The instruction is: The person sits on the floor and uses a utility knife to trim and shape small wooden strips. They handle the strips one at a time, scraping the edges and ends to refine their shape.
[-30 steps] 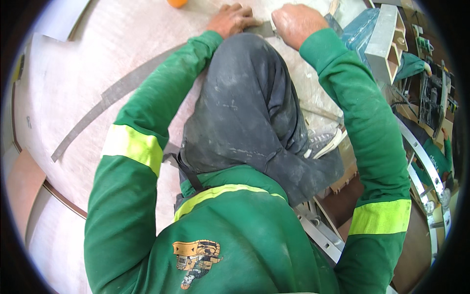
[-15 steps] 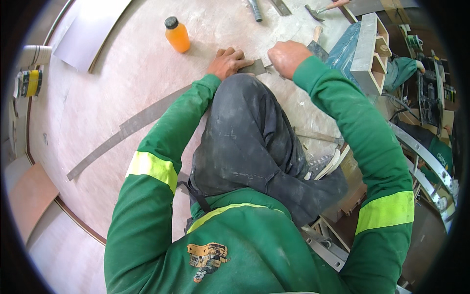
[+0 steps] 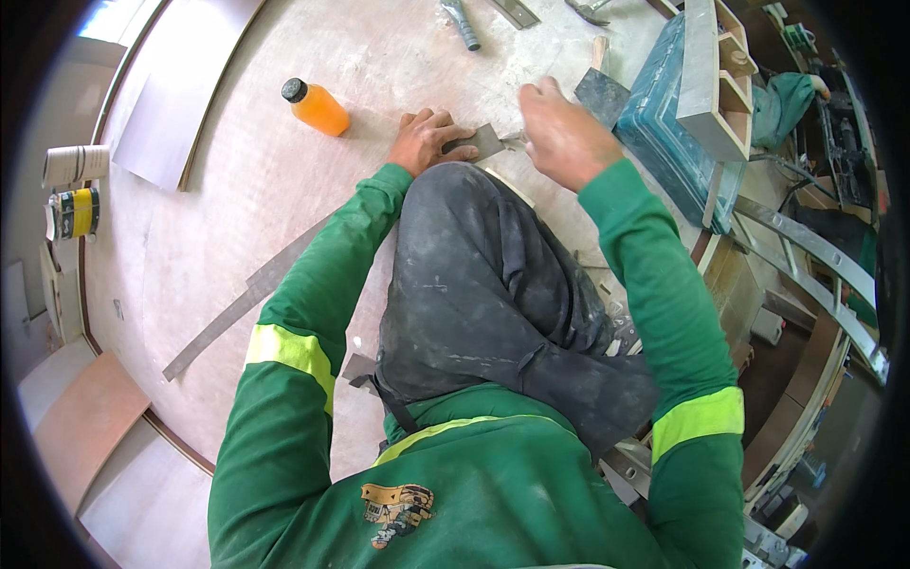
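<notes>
My left hand (image 3: 431,142) presses down just beyond my raised knee, its fingers closed over the end of a flat grey strip (image 3: 485,141). A long grey strip (image 3: 242,299) runs from under my left forearm toward the lower left; my hand and sleeve hide whether the two are one piece. My right hand (image 3: 569,137) is curled in a fist, slightly blurred, just right of that end. Between the hands shows a thin, pale tip (image 3: 513,138); whatever my fist holds is mostly hidden. An orange bottle (image 3: 320,109) with a black cap stands beyond my left hand.
A wide-bladed scraper (image 3: 603,95) lies beyond my right hand, beside a blue-green case (image 3: 659,109) with a pale wooden box (image 3: 711,90) against it. Farther off are a hammer head (image 3: 588,11) and a grey-handled tool (image 3: 461,24). A metal ladder (image 3: 810,247) is at right.
My right hand has risen slightly and its fist has turned more upright. The left hand still presses the grey strip. The whole view has shifted a little.
</notes>
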Action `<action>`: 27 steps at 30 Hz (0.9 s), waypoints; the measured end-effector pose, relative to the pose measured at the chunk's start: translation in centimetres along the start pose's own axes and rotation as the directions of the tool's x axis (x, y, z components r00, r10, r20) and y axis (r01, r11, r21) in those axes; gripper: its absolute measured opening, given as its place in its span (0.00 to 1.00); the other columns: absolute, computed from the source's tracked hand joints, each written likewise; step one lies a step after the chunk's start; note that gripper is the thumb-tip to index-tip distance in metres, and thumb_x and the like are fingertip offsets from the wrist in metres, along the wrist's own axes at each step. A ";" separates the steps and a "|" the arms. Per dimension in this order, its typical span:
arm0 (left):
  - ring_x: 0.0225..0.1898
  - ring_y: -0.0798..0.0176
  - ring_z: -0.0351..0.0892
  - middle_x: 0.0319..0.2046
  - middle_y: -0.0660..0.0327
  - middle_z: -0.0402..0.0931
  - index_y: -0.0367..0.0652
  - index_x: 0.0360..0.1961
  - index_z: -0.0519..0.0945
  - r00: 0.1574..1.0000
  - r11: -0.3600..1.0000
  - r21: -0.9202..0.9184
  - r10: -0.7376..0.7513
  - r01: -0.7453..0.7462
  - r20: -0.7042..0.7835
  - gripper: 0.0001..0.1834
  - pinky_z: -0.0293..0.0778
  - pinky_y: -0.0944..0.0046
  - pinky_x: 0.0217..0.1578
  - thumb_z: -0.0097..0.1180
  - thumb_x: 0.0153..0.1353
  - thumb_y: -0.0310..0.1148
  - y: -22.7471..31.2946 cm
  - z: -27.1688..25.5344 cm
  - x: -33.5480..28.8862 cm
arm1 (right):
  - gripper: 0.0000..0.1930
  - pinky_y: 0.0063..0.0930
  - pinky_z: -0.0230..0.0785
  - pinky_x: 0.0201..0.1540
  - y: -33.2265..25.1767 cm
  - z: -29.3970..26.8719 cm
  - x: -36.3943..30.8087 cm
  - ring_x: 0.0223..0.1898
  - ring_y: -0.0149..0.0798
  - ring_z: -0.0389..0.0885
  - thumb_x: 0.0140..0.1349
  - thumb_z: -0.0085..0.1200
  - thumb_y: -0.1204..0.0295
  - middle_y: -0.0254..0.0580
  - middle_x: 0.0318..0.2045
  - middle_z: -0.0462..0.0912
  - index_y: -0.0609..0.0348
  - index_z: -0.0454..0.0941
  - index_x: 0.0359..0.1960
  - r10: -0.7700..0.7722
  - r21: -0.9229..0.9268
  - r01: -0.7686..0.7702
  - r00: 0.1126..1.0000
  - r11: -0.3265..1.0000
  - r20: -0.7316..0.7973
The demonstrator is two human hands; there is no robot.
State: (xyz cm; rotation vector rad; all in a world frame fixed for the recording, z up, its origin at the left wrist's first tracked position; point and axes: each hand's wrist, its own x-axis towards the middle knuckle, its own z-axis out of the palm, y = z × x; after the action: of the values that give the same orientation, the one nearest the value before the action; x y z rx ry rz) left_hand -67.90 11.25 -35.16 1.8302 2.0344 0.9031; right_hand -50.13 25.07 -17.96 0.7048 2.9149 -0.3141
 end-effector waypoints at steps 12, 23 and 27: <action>0.45 0.60 0.73 0.36 0.63 0.78 0.49 0.51 0.90 0.999 0.998 0.047 -0.042 0.043 -0.029 0.20 0.65 0.56 0.50 0.70 0.62 0.47 1.4 -0.8 0.0 | 0.13 0.47 0.74 0.54 2.7 -0.2 0.9 0.50 0.59 0.82 0.63 0.59 0.71 0.58 0.43 0.84 0.65 0.77 0.47 0.011 0.214 -0.025 0.998 0.977 0.065; 0.51 0.52 0.76 0.44 0.56 0.79 0.50 0.61 0.81 0.947 0.965 0.171 -0.145 0.200 -0.288 0.34 0.68 0.50 0.54 0.72 0.58 0.54 0.6 -3.6 -6.0 | 0.20 0.38 0.77 0.44 1.0 1.8 1.9 0.36 0.45 0.84 0.58 0.73 0.68 0.48 0.38 0.83 0.61 0.79 0.48 0.103 0.637 0.155 0.932 0.755 -0.349; 0.56 0.49 0.75 0.51 0.57 0.78 0.49 0.61 0.80 0.869 0.839 0.278 -0.379 0.468 -0.317 0.33 0.69 0.49 0.56 0.74 0.55 0.49 4.1 -8.2 -15.1 | 0.14 0.39 0.77 0.47 1.7 4.8 1.1 0.38 0.48 0.83 0.58 0.73 0.68 0.42 0.34 0.81 0.59 0.81 0.39 0.135 0.734 0.065 0.968 0.676 -0.210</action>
State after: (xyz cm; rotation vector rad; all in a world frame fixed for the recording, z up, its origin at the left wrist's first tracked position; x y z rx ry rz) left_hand -66.65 -5.46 -29.56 1.3450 2.7644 0.7031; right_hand -49.97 25.97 -23.15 0.9382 2.9225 -1.5798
